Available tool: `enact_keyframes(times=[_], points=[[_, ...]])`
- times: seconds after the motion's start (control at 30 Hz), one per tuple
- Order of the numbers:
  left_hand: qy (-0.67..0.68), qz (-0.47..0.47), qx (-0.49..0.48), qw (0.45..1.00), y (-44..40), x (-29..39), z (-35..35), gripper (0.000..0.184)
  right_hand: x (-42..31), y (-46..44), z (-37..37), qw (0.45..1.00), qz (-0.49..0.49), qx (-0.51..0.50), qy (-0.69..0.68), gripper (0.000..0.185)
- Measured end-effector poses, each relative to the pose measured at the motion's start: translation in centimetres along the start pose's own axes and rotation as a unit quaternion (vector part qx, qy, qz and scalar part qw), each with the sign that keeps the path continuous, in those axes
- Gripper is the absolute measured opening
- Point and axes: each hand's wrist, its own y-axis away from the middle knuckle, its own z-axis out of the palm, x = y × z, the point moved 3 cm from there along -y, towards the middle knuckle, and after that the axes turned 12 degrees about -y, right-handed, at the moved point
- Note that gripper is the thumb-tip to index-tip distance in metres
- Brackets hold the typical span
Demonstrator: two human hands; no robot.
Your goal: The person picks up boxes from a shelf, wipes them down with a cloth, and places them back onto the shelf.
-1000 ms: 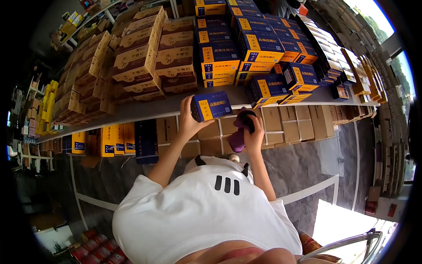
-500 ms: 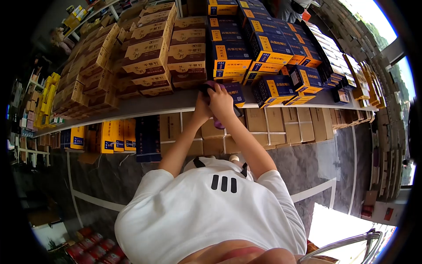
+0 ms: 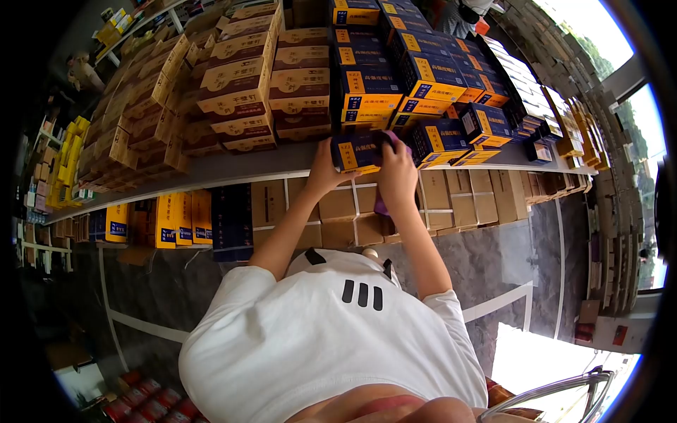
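A small dark-blue and orange box (image 3: 358,154) sits at the shelf's front edge, its labelled side towards me. My left hand (image 3: 326,169) is closed on the left end of this box. My right hand (image 3: 399,173), at the box's right end, grips a purple cloth (image 3: 381,207) with a dark part. Some of the cloth shows above the fingers, and another piece hangs below the hand in front of the shelf edge. How the right fingertips meet the box is hidden.
Stacked blue-orange boxes (image 3: 370,81) stand behind my hands, with more boxes (image 3: 438,137) close on the right. Brown cartons (image 3: 236,77) are piled to the left. Strapped cardboard cartons (image 3: 437,194) fill the space under the shelf (image 3: 247,163). Another person (image 3: 462,17) is partly visible at the far side.
My right hand has moved right with the purple cloth, away from my left hand. My left hand now holds the box's left end, and the box's front shows between my hands.
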Motion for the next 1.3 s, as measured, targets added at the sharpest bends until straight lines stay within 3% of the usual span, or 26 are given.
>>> enact_keyframes(times=[0.07,0.1,0.17,0.23,0.47,0.57,0.63,0.7,0.77,0.83,0.97,1.07,1.2,1.27,1.3], points=[[0.005,0.017,0.002,1.0,-0.1,-0.1,-0.3,0.103,-1.6,1.0,3.4,0.991,-0.127,0.023,-0.032,0.039],[0.02,0.012,-0.016,1.0,-0.2,-0.6,-0.5,0.102,-1.8,1.8,5.8,0.988,-0.153,-0.027,-0.013,0.037],[0.033,0.007,-0.036,0.999,-0.4,-1.0,-0.9,0.101,-1.4,2.9,7.7,0.982,-0.188,0.002,-0.017,0.028],[-0.044,0.047,-0.062,0.996,-0.7,-0.2,-1.5,0.101,-0.3,2.8,7.1,0.984,-0.174,0.021,-0.023,0.025],[-0.022,0.019,-0.072,0.997,-0.2,-1.4,-0.4,0.109,5.6,1.2,2.8,0.999,-0.014,-0.016,0.036,0.029],[-0.024,0.017,-0.065,0.997,-0.4,-1.3,-0.3,0.108,1.4,0.2,1.2,0.994,-0.091,0.056,0.006,0.034],[-0.029,0.016,-0.065,0.997,-0.2,-1.3,-0.4,0.106,-1.7,-0.6,2.2,0.989,-0.128,0.007,-0.067,0.037],[0.057,0.051,-0.026,0.997,-0.3,-0.9,-0.9,0.097,-3.0,-1.2,5.9,0.983,-0.156,-0.062,-0.072,0.034],[0.075,0.033,-0.016,0.997,-0.2,-1.5,-0.4,0.091,-2.5,-1.9,9.0,0.986,-0.093,-0.121,-0.061,0.031],[0.038,-0.013,-0.024,0.999,-0.4,-1.4,-0.5,0.093,-1.3,-2.8,8.9,0.991,-0.051,-0.114,-0.05,0.031],[0.006,-0.012,-0.054,0.998,-0.1,-0.6,-1.0,0.101,3.3,-4.0,7.3,0.997,0.008,-0.074,0.001,0.022],[-0.003,0.017,-0.063,0.998,-0.1,-0.8,-0.8,0.105,5.4,-3.6,4.7,0.991,0.068,-0.11,0.032,0.026],[-0.004,0.006,-0.071,0.997,-0.2,-1.0,-0.6,0.109,5.5,1.2,1.8,0.993,0.096,-0.051,-0.035,0.038],[-0.012,0.031,-0.068,0.997,-0.5,-1.4,-0.4,0.111,6.4,4.3,1.4,0.975,0.117,0.069,-0.176,0.044],[-0.021,0.056,-0.063,0.996,-0.5,-1.6,-0.5,0.113,6.8,5.4,1.8,0.975,0.121,0.069,-0.175,0.044]])
